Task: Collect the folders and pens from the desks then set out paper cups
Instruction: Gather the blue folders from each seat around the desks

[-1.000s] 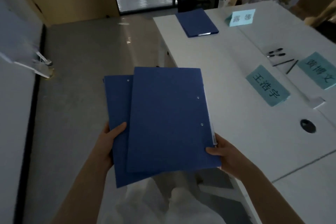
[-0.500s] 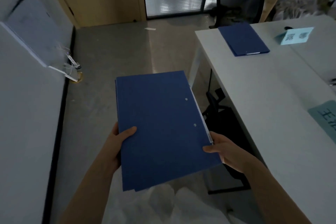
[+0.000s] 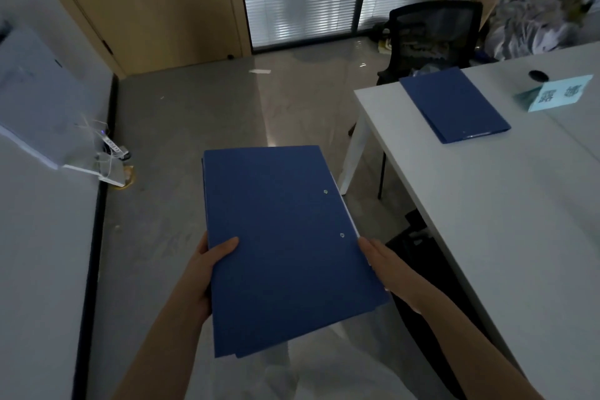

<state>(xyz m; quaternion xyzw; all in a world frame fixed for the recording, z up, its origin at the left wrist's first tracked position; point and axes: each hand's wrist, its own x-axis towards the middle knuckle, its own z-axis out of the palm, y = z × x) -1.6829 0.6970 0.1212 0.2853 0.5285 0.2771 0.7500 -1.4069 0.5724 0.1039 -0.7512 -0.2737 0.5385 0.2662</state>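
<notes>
I carry a squared stack of blue folders [image 3: 282, 243] in front of me, above the floor. My left hand [image 3: 207, 266] grips its left edge with the thumb on top. My right hand [image 3: 383, 263] lies along the right edge, fingers fairly straight against it; whether they curl under is hidden. Another blue folder [image 3: 454, 104] lies flat on the white desk [image 3: 487, 204] at the right, near its far corner. No pens or paper cups are in view.
A pale blue name card [image 3: 560, 97] stands on the desk beyond the folder. A black office chair [image 3: 431, 32] sits behind the desk's far end. A white wall with a small shelf [image 3: 65, 153] runs along the left. Grey floor lies between.
The two offset folders have been slid together into one aligned stack. The view has turned left and moved forward, so the pens and nearer name cards have left the frame.
</notes>
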